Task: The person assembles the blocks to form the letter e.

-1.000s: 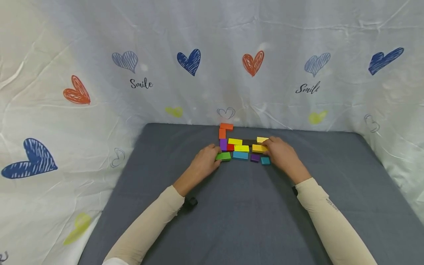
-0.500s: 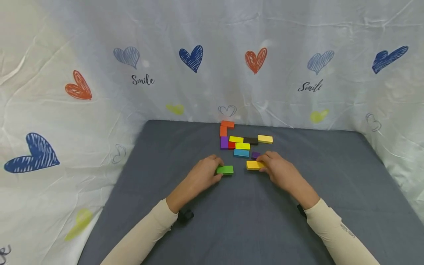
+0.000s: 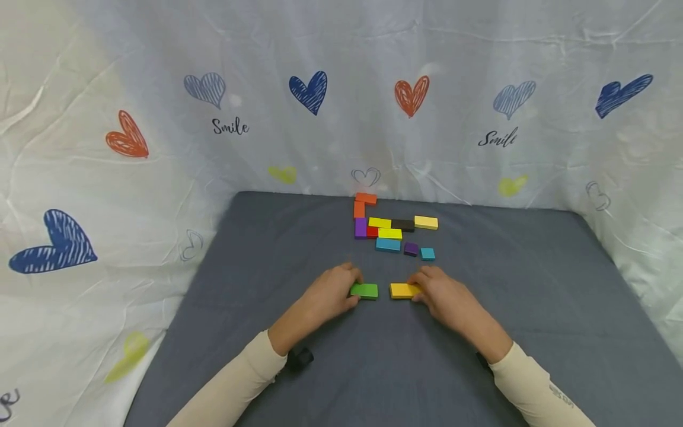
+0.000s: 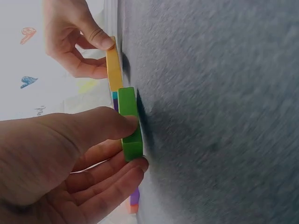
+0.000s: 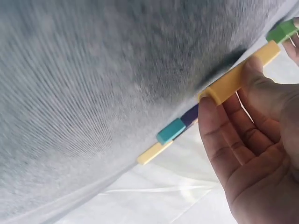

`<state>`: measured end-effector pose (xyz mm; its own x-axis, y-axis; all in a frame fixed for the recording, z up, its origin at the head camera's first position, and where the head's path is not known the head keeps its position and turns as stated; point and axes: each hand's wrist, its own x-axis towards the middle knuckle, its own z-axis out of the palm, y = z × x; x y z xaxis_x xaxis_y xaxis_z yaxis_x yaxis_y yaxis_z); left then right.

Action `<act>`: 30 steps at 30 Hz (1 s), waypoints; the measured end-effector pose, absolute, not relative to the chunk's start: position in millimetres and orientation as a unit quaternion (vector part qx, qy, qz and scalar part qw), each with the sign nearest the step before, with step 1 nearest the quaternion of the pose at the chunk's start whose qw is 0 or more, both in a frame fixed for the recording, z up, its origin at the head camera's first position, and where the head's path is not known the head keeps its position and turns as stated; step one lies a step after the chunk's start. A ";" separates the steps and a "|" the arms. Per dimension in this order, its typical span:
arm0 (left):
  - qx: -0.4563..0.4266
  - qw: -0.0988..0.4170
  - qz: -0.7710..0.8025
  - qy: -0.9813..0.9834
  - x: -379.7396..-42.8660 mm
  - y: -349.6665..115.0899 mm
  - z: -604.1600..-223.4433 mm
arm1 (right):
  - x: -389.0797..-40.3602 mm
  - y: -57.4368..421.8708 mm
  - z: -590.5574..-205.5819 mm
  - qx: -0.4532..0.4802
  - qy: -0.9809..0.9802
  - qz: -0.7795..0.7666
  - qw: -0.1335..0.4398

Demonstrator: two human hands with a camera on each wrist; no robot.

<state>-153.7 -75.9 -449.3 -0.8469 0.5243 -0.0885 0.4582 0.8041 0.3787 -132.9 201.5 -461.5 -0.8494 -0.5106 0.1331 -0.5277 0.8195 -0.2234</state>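
My left hand pinches a green block between thumb and fingers, close over the grey cloth. In the left wrist view the thumb lies across the face of the green block. Facing it, my right hand pinches an orange-yellow block by its right end. The right wrist view shows the thumb and fingers on the orange-yellow block. A narrow gap separates the two held blocks, which lie roughly in line. Beyond them sit a blue block, a small purple block and a teal block.
Farther back, a cluster holds a purple block, a red block, two yellow blocks, a black block and a pale yellow block. Two orange blocks reach toward the heart-printed curtain behind the grey table.
Both hands have drawn back from the cluster toward the person, bringing the green and orange-yellow blocks along. The orange-yellow block has left its place below the pale yellow one.
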 end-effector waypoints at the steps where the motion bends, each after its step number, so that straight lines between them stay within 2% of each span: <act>1: 0.260 0.097 0.175 0.945 -152.6 -75.4 -450.0 | -131.4 201.4 -462.2 0.272 -0.953 0.127 0.032; 30: 0.279 0.083 0.170 0.941 -152.1 -60.4 -456.8 | -124.7 190.0 -466.1 0.269 -0.953 0.142 0.014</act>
<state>-152.1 -60.4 -456.8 -0.8302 0.5542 -0.0610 0.4980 0.7862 0.3659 -124.7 190.0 -466.1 -0.8548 -0.5084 0.1038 -0.5166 0.8151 -0.2621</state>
